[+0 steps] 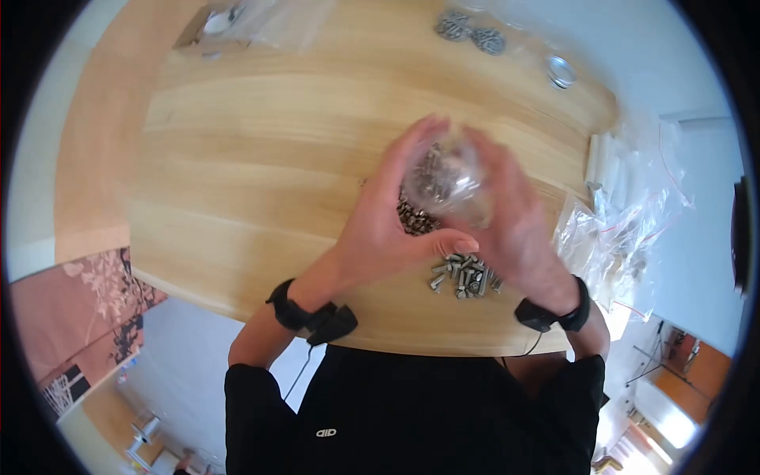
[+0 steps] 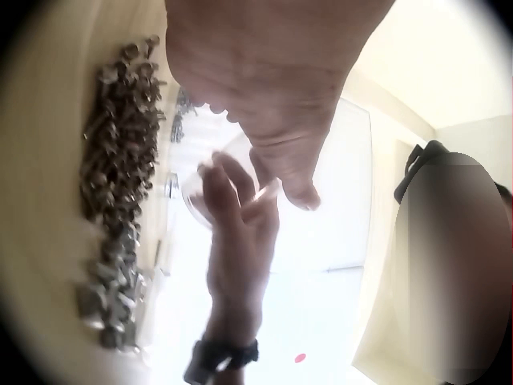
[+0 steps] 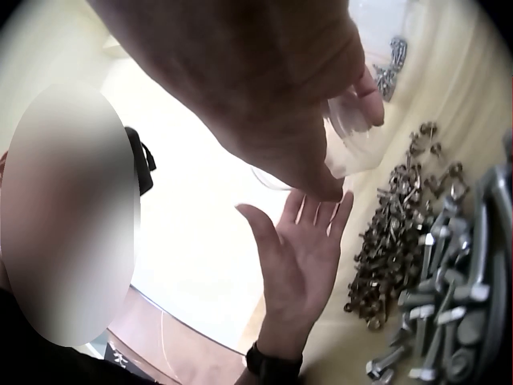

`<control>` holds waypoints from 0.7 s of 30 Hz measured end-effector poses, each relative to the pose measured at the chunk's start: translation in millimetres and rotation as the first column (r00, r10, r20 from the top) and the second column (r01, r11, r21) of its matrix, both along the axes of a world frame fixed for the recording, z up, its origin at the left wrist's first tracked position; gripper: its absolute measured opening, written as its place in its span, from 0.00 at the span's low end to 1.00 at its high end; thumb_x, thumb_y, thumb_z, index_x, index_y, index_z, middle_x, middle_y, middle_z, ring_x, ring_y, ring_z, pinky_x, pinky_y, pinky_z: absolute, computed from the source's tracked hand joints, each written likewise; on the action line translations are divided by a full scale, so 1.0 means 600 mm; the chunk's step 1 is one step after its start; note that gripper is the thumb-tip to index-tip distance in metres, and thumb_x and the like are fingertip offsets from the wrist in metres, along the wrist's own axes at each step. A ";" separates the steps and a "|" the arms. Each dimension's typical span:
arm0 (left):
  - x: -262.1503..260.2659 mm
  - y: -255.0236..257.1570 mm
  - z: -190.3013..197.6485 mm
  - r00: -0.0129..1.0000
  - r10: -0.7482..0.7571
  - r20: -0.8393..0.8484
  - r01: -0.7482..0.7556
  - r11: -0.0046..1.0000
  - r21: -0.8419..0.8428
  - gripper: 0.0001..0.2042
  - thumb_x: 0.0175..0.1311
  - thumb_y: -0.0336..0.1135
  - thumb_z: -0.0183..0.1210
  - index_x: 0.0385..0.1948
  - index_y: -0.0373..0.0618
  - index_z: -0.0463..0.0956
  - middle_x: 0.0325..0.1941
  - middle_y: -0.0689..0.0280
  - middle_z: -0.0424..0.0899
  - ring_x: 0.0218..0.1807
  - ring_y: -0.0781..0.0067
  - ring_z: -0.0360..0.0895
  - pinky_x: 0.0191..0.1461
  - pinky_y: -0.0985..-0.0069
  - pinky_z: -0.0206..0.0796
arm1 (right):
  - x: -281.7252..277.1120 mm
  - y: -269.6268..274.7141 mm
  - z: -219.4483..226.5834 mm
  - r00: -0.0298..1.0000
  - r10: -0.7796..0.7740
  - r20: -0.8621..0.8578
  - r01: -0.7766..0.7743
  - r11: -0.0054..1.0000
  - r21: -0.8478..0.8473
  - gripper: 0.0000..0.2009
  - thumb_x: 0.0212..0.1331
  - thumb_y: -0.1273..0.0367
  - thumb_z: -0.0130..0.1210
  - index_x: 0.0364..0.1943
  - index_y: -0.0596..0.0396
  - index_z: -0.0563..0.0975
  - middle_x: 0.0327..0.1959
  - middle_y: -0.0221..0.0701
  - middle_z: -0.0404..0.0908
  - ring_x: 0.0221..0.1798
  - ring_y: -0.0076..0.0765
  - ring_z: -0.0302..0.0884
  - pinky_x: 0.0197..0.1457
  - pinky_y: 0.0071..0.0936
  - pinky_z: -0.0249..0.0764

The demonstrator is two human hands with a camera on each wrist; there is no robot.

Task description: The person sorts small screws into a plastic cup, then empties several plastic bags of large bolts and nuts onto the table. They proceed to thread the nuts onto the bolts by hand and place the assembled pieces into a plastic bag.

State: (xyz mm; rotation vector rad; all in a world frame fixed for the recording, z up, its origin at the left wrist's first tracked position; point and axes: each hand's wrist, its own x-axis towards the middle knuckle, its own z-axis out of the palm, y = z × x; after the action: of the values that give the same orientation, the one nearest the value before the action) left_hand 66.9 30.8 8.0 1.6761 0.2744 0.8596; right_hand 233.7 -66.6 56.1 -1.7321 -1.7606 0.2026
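Nearest the person, at 6 o'clock on the table (image 1: 237, 158), lies a heap of bolts (image 1: 465, 275), just under the wrists. Just beyond it, toward 12 o'clock, lies a darker heap of small screws (image 1: 413, 218), partly hidden by the hands.

Above these 2 heaps both hands meet around a clear cup (image 1: 453, 180), held off the table. The left hand (image 1: 389, 229) sits at the cup's 9 o'clock side, fingers straight and spread, palm flat toward the cup; the right wrist view shows it open, and I cannot tell whether it touches the cup. The right hand (image 1: 514, 222), blurred, is at 3 o'clock, its thumb and fingers curled round the cup's wall, gripping it. Small metal parts show through the cup.

At 3 o'clock, near the table's edge, lie clear bags (image 1: 625, 222) and white tubes (image 1: 606, 162). Farther off, at 1 o'clock, are 2 clumps of grey hardware (image 1: 469, 30) and a ring (image 1: 560, 71). At 11 o'clock lies another bag (image 1: 237, 20).
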 end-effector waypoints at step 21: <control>0.223 0.428 -0.025 0.886 0.105 -0.452 -0.029 0.985 0.171 0.43 0.53 0.34 0.79 0.71 0.42 0.61 0.70 0.59 0.72 0.70 0.65 0.71 0.69 0.66 0.70 | 0.010 -0.294 -0.066 0.864 -0.458 -0.208 0.440 0.889 -0.129 0.20 0.54 0.82 0.65 0.54 0.62 0.80 0.56 0.44 0.83 0.56 0.52 0.83 0.58 0.38 0.81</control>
State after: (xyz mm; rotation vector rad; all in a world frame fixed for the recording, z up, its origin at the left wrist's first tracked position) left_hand 200.5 287.8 -7.3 2.0227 0.6048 0.5309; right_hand 239.8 -242.9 16.6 -2.0313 -1.1542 0.2606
